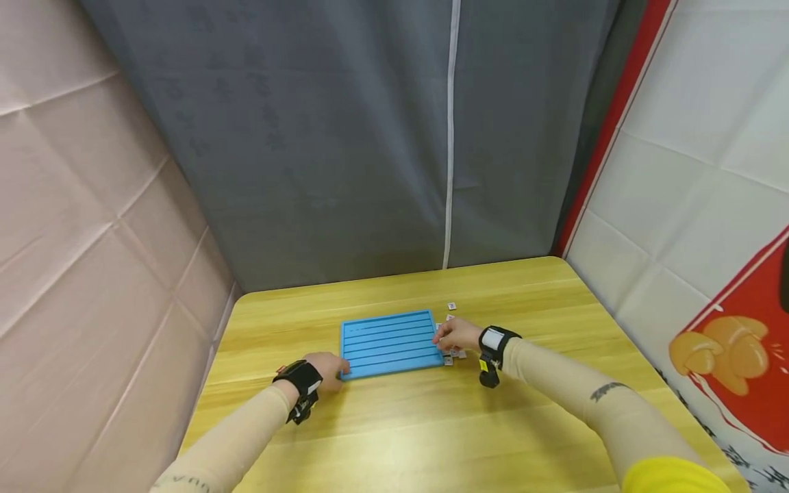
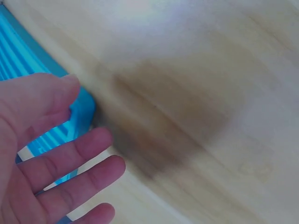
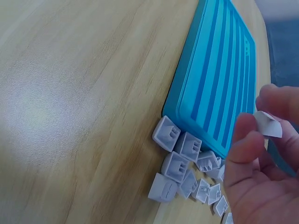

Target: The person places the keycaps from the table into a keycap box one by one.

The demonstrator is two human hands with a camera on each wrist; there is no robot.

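A blue ridged tray [image 1: 390,344] lies on the wooden table. At its near left corner is my left hand [image 1: 329,368], thumb and index finger holding the rim; in the left wrist view the other fingers of that hand [image 2: 70,172] stretch loosely past the corner. My right hand [image 3: 266,154] pinches a small white keycap [image 3: 268,125] between thumb and fingertips, above the tray's right end. Beside that end several loose white keycaps [image 3: 175,166] lie close together, most showing their hollow undersides. Part of the group is hidden by the right hand.
A lone keycap [image 1: 452,306] lies farther back, off the tray's far right corner. The yellow wooden table [image 1: 394,438] ends at a grey curtain [image 1: 345,171], with pale cloth walls on the left and right.
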